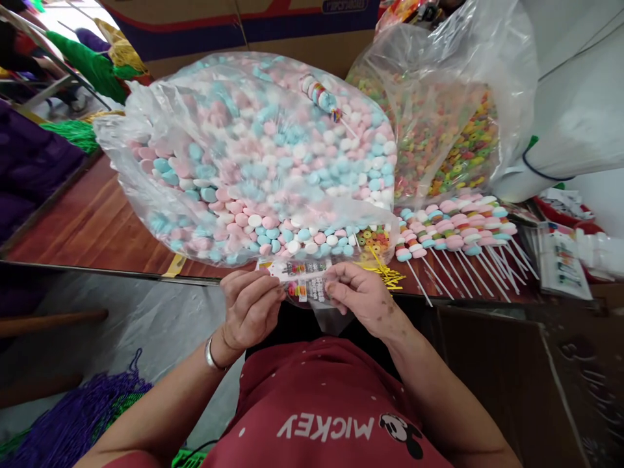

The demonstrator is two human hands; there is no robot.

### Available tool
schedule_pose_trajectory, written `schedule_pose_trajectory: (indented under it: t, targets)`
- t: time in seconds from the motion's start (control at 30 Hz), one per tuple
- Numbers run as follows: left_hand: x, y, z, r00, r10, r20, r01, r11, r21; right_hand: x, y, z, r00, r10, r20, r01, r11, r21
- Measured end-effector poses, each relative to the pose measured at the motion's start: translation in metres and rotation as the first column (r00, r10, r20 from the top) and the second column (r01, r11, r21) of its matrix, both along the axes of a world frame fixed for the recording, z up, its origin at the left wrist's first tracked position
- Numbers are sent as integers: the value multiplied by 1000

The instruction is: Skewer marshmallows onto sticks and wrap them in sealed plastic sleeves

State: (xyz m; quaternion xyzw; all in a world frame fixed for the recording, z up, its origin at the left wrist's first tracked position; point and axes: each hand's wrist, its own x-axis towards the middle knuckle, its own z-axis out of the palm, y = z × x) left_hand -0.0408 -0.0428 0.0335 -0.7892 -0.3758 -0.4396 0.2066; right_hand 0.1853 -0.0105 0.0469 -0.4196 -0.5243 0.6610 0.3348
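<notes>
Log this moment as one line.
both hands: left hand and right hand pinch small printed clear packet | beside: big clear bag of pastel candies

"MICKEY" on red shirt, packet print seemingly illegible

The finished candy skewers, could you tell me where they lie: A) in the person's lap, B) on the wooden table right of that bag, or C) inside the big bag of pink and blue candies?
B: the candy skewers lie in a row on the wooden table, right of the bag of pink and blue candies, sticks pointing toward the person.
</notes>
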Motion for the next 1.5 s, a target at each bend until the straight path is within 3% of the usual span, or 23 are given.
schedule_pose_trajectory:
  t: [0.1, 0.2, 0.3, 0.37, 0.43, 0.47, 0.53, 0.67, 0.83, 0.97, 1.17, 1.33, 1.5]
  targets:
    - [8, 1, 3, 996, -38, 78, 50, 985, -163, 5, 0, 1, 998, -59, 14, 58, 994, 93]
    - [17, 1, 17, 988, -22, 151, 92, 875, -475, 11, 0, 6, 984, -73, 164, 13, 940, 341]
    - [27, 3, 32, 971, -109, 213, 230, 680, -696, 15, 1, 9, 957, -76, 281, -100, 822, 560]
    - [33, 6, 38, 943, -85, 323, 320, 500, -804, 16, 1, 8, 946, -92, 312, -153, 720, 676]
    - [39, 9, 39, 912, 6, 411, 390, 301, -870, 18, 2, 5, 939, -123, 321, -166, 656, 736]
    - [42, 10, 37, 898, 43, 437, 418, 221, -881, 19, 2, 4, 939, -134, 317, -156, 655, 740]
    - [46, 10, 32, 876, 88, 473, 460, 141, -877, 24, 1, 3, 952, -100, 288, -132, 716, 685]
    - [52, 10, 23, 838, 172, 518, 493, 168, -854, 35, -2, 6, 984, 42, 175, -118, 883, 454]
    - [59, 11, 21, 812, 151, 564, 542, 162, -825, 38, -3, 7, 992, -38, 118, -4, 942, 336]
    - [65, 11, 19, 782, 185, 595, 585, 109, -803, 36, -1, 6, 996, -34, 82, 6, 946, 325]
    - [74, 9, 19, 671, 302, 677, 706, 19, -708, 35, -1, 6, 967, -134, 217, 18, 884, 468]
    - [81, 12, 17, 665, 307, 681, 692, 88, -716, 33, 0, 4, 954, -190, 232, 48, 860, 509]
    - [85, 18, 16, 640, 354, 683, 697, 109, -709, 32, 3, 2, 974, -169, 152, 105, 926, 362]
